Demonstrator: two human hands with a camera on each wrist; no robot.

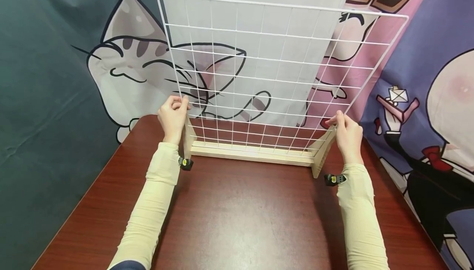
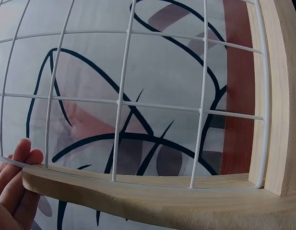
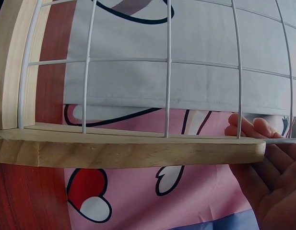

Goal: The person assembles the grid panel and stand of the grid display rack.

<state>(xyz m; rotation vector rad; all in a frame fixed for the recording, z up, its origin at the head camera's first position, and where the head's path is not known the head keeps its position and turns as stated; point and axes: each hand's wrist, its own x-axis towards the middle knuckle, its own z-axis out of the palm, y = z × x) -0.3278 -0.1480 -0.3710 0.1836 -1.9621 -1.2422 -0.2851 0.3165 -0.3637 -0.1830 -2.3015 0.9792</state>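
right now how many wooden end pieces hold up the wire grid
2: left wooden upright by the left hand, right wooden upright by the right hand, each gripping the wire grid.

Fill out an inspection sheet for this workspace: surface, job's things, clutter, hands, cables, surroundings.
Surface: dark red-brown wooden table.
Job's things: white wire grid panel standing upright in a pale wooden base with raised end pieces.
Clutter: nothing seen.
Hands: left hand grips the panel's left edge; right hand grips its right edge, both just above the base ends.
Cables: nothing seen; small black devices strapped at both wrists.
Surroundings: cartoon cat backdrop, teal cloth left, pink and purple cartoon cloth right.
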